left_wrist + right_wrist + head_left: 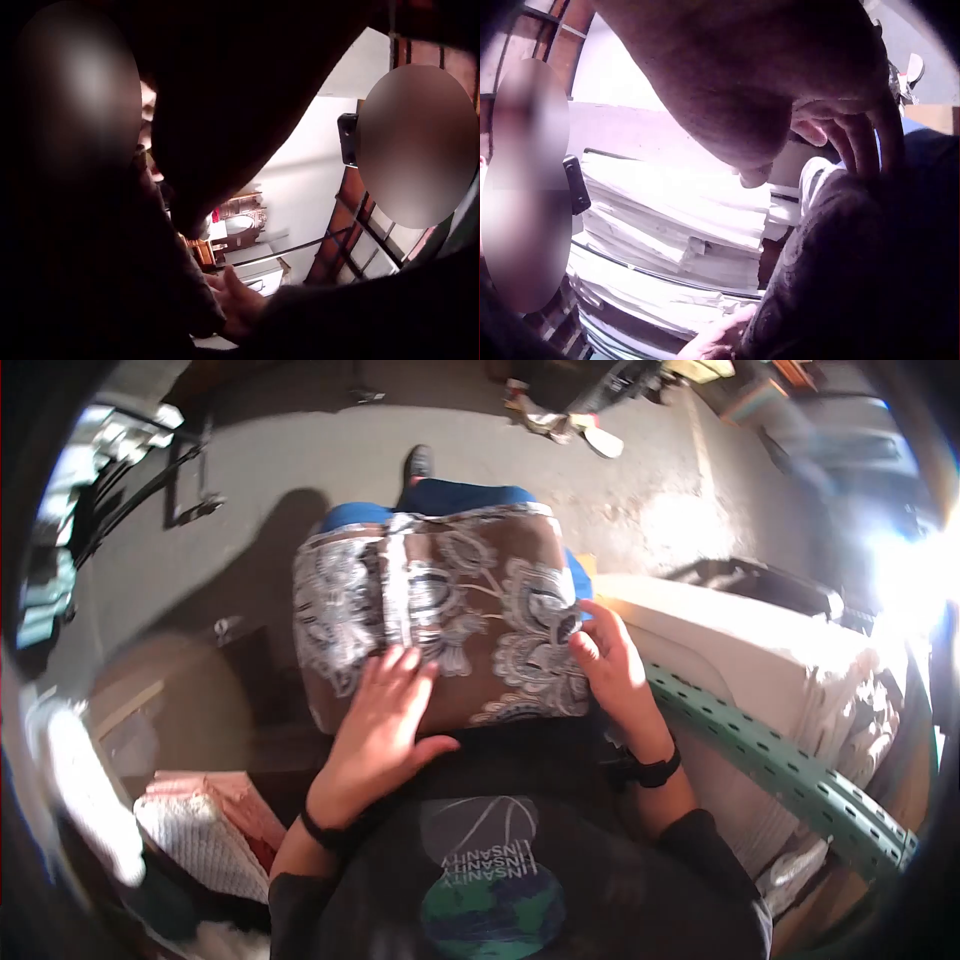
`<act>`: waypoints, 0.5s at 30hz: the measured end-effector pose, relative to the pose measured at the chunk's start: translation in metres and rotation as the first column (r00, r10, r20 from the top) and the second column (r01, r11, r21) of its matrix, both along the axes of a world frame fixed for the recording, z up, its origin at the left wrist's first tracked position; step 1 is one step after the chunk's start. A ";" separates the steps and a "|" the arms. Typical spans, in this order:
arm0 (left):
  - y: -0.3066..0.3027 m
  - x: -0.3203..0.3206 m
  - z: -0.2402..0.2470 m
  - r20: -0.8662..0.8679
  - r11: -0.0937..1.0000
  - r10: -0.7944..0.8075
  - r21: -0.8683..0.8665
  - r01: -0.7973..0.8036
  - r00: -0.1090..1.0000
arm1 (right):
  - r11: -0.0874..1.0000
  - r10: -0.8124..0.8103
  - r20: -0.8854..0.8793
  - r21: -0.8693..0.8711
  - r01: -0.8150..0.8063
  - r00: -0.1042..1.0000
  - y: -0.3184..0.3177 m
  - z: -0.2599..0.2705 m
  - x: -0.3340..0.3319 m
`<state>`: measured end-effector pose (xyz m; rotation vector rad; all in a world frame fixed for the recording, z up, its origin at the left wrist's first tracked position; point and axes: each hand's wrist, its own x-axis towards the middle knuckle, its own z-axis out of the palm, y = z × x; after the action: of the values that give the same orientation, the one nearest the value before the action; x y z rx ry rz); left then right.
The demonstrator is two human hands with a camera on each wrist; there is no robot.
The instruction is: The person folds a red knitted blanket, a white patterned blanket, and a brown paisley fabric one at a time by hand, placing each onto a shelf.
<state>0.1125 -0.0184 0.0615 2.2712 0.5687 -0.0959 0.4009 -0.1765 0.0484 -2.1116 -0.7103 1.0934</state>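
Observation:
A brown folded cloth (480, 625) with white paisley-like flowers lies across the person's lap, over blue trousers (470, 496). Its right part is crossed by bold flowers, and a pale strip runs down left of its middle. The left hand (385, 715) rests flat on the near part, fingers forward, thumb spread toward the right. At the right edge, the right hand (615, 670) has its fingers lightly bent against the side. In the right wrist view those fingers (855, 139) reach down beside the cloth (810, 247), with the thumb standing apart. The left wrist view is mostly dark.
A green perforated metal beam (770, 745) and a stack of white material (740, 640) stand close on the right. Pink and white folded textiles (205, 810) sit at the lower left. Scattered items (560, 420) lie on the grey floor (300, 440) ahead.

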 end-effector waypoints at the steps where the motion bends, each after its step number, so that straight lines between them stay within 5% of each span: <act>1: -0.005 -0.002 -0.006 0.034 0.999 0.010 0.052 -0.012 0.999 | 1.000 -0.001 0.049 0.000 0.001 0.999 0.012 -0.007 -0.003; 4: -0.012 -0.008 -0.013 0.127 0.989 0.041 0.138 -0.059 0.991 | 0.992 -0.121 0.028 0.026 0.120 0.992 0.034 -0.019 -0.010; 5: -0.012 -0.011 -0.017 0.118 0.992 0.043 0.116 -0.057 0.992 | 0.982 -0.127 -0.166 0.117 0.148 0.978 0.046 -0.012 -0.012; 9: -0.013 -0.012 -0.024 0.067 0.996 0.008 0.087 -0.013 0.998 | 0.975 -0.128 -0.166 0.159 0.155 0.978 0.060 0.021 -0.012; 15: -0.019 0.021 -0.013 0.211 0.997 0.005 0.080 -0.023 0.978 | 0.937 -0.252 -0.084 0.228 0.265 0.964 0.046 0.060 0.016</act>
<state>0.1333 -0.0375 0.0487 2.3197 0.4839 0.1764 0.4165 -0.1309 0.1081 -1.9002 -0.4927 0.8709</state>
